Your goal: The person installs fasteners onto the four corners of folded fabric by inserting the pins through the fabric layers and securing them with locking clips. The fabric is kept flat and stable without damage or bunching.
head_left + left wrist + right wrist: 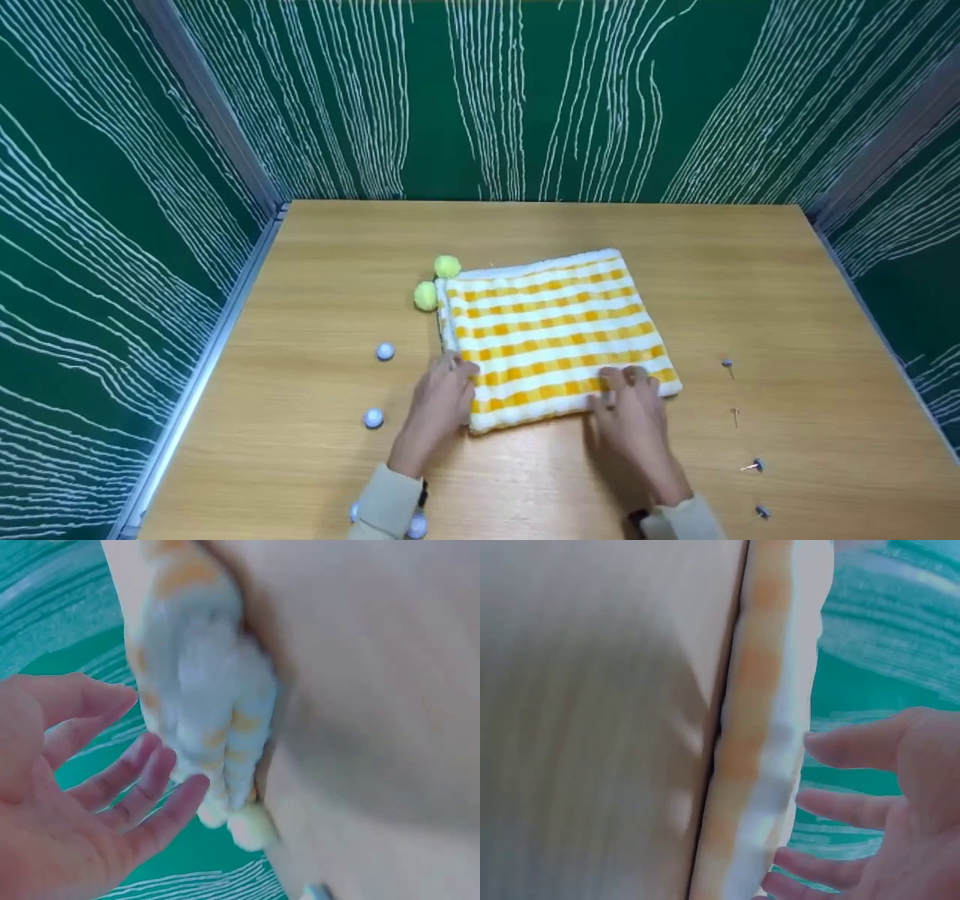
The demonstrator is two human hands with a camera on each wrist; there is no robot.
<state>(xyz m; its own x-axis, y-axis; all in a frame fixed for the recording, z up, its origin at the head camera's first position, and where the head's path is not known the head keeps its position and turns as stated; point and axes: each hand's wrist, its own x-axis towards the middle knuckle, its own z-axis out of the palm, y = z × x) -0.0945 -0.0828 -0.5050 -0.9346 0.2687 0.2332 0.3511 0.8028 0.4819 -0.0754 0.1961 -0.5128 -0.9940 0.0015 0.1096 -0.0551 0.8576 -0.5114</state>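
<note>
A folded yellow-and-white checked cloth (555, 330) lies on the table, with two yellow-green pom-poms (426, 296) at its far left corner. My left hand (439, 394) is over the cloth's near left side; in the left wrist view its fingers (142, 780) are spread and slightly bent, with nothing between them. At the near edge, toward the right, my right hand (632, 409) has its fingertips on or just above the cloth. The right wrist view shows those fingers (847, 808) apart and nearly straight beside the cloth's layered edge (757, 720).
Several small white balls (385, 351) are on the left of the wooden table (352, 240). Several small metal pieces with thin shanks, like nails or screws (756, 465), lie along the right. Green panels with white lines (495, 97) stand around the back and sides.
</note>
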